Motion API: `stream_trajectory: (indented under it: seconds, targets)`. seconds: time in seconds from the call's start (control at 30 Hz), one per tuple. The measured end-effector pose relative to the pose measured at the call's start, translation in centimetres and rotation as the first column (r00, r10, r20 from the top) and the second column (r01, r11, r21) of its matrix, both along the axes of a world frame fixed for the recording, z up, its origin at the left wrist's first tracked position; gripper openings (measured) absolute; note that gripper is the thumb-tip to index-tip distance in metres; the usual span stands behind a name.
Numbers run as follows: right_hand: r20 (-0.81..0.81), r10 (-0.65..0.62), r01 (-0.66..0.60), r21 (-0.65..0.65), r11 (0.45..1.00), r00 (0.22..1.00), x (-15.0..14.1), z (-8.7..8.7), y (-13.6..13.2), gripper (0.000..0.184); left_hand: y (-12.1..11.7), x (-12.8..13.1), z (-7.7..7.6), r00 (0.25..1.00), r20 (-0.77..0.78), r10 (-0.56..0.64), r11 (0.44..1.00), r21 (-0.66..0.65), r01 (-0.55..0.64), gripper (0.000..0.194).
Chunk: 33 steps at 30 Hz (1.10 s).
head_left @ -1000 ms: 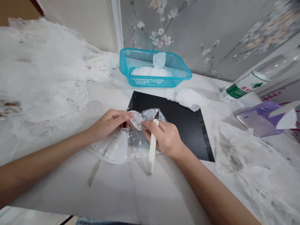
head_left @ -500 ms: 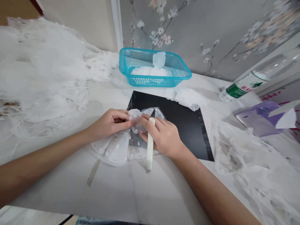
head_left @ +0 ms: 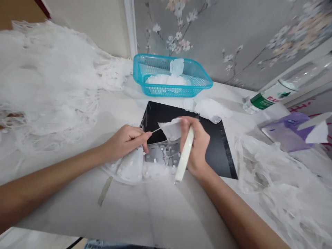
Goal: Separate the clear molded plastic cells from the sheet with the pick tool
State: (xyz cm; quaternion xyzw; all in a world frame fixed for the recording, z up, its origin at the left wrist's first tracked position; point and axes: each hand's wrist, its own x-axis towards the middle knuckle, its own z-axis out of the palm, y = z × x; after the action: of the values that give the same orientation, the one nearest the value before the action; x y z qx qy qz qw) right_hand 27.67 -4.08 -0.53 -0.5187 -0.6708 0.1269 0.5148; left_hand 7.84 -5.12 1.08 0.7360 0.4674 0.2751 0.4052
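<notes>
My left hand [head_left: 131, 140] is closed, its thumb and fingers pinching the end of a thin white strip that stretches toward a white translucent plastic piece [head_left: 172, 130]. My right hand [head_left: 196, 143] is closed too, gripping that piece by its right end. A pale-handled craft knife [head_left: 184, 157] lies tucked in the same hand, its handle end slanting down toward me; the blade is out of sight now. Beneath both hands, a clear moulded plastic sheet [head_left: 155, 154] with small round studs rests partly on a black mat [head_left: 215, 148] and partly on the white table.
A blue basket [head_left: 168, 91] holding white pieces stands at the back. More white pieces [head_left: 211, 108] lie beside the mat. Heaps of white plastic offcuts [head_left: 52, 72] fill the left, with others [head_left: 285, 186] at right. A bottle [head_left: 264, 98] and purple tissue pack [head_left: 287, 133] are at far right.
My right hand has moved right and turned, drawing the white piece away from my left hand. A thin strip now stretches between them. The knife tilted with the hand.
</notes>
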Motion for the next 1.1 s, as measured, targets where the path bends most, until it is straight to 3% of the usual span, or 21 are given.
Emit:
stream_trajectory:
  seconds: [0.1,0.2,0.3,0.43,0.53,0.6,0.73,0.87,0.93,1.0,1.1]
  targets:
    - [-0.282,-0.16,0.117,-0.162,0.98,0.946,0.7,-0.7,1.0,0.028,0.3,-0.1,0.0,0.997,0.064,0.036,0.999,-0.043,-0.034,0.044]
    - [-0.54,-0.207,0.073,-0.259,0.963,0.816,1.2,-1.6,2.0,0.029,0.5,-0.1,0.1,0.982,0.138,0.131,0.986,-0.126,-0.113,0.043]
    - [-0.624,-0.225,0.055,-0.279,0.959,0.748,1.3,-1.7,2.3,0.028,0.7,0.0,0.1,0.934,0.195,0.301,0.949,-0.159,-0.273,0.045]
    - [-0.437,-0.205,0.141,-0.176,0.974,0.876,1.0,-0.6,1.6,0.029,0.7,0.0,0.1,0.833,0.267,0.484,0.875,-0.149,-0.461,0.042]
    - [-0.187,-0.114,0.104,-0.062,0.993,0.976,0.5,-0.1,0.8,0.023,0.7,0.1,0.3,0.821,0.228,0.524,0.852,-0.15,-0.502,0.017]
    - [-0.06,-0.01,0.01,0.001,1.0,0.998,0.1,-0.2,0.4,0.019,0.7,0.1,0.6,0.86,0.166,0.482,0.873,-0.171,-0.456,0.028]
    - [0.119,0.107,-0.115,0.063,0.991,0.987,-0.2,-0.7,0.1,0.013,0.7,0.2,0.8,0.963,0.056,0.262,0.952,-0.179,-0.249,0.028]
    - [0.299,0.162,-0.186,0.054,0.981,0.941,-0.2,-0.4,-0.1,0.025,0.5,0.1,0.5,0.987,-0.003,0.162,0.974,-0.162,-0.16,0.029]
    - [0.315,0.218,-0.241,0.034,0.97,0.924,-0.3,-0.2,-0.2,0.028,0.3,0.1,0.3,0.994,-0.016,0.11,0.983,-0.147,-0.111,0.029]
    - [0.265,0.278,-0.299,0.041,0.953,0.923,-0.4,0.0,-0.3,0.018,0.1,0.1,0.2,0.997,-0.034,0.071,0.992,-0.106,-0.074,0.027]
    - [0.107,0.261,-0.268,0.054,0.962,0.959,-0.4,0.2,-0.4,0.012,-0.1,0.1,0.3,0.992,-0.024,0.127,0.991,-0.034,-0.128,0.022]
